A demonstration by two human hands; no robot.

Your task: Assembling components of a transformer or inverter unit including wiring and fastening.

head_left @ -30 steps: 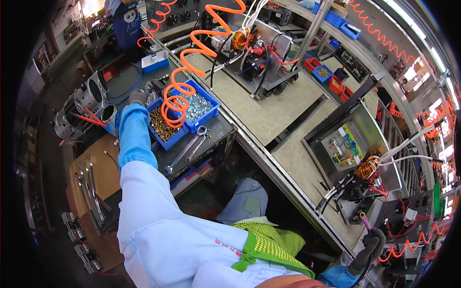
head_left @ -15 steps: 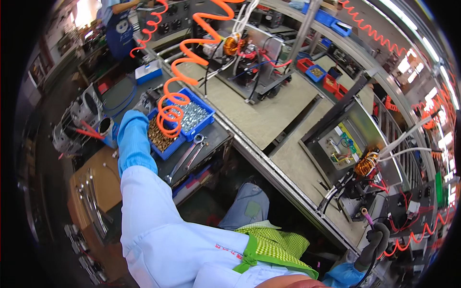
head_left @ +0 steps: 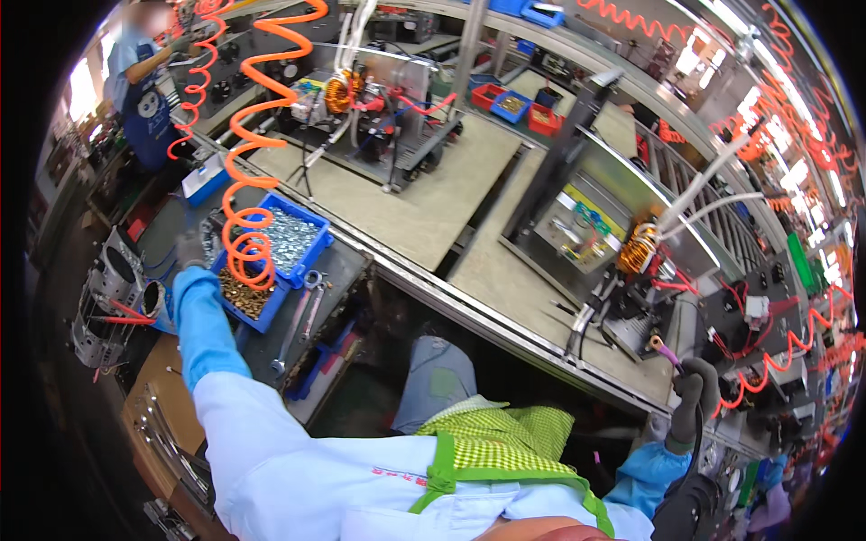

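Note:
My left hand (head_left: 189, 249), in a grey glove with a blue sleeve cover, is stretched far out to the left. It rests at the left edge of two blue bins, one with brass parts (head_left: 240, 296) and one with silver screws (head_left: 290, 236). Whether its curled fingers hold anything is hidden. At the lower right, my right hand (head_left: 695, 398) in a dark glove is closed around a black power tool (head_left: 684, 505). The tool's pink-tipped bit (head_left: 659, 346) points up toward a motor with a copper coil (head_left: 640, 249).
An orange coiled hose (head_left: 254, 171) hangs over the bins. Two wrenches (head_left: 303, 308) lie beside them. A second coil assembly (head_left: 343, 90) stands on a fixture on the beige bench (head_left: 424, 207). Metal housings (head_left: 113, 290) sit at the far left. Another person in blue (head_left: 140, 95) works at top left.
The view has swung, so the bins and bench sit lower and further left in the picture. My left arm stays stretched to the bins; my right hand still grips the tool.

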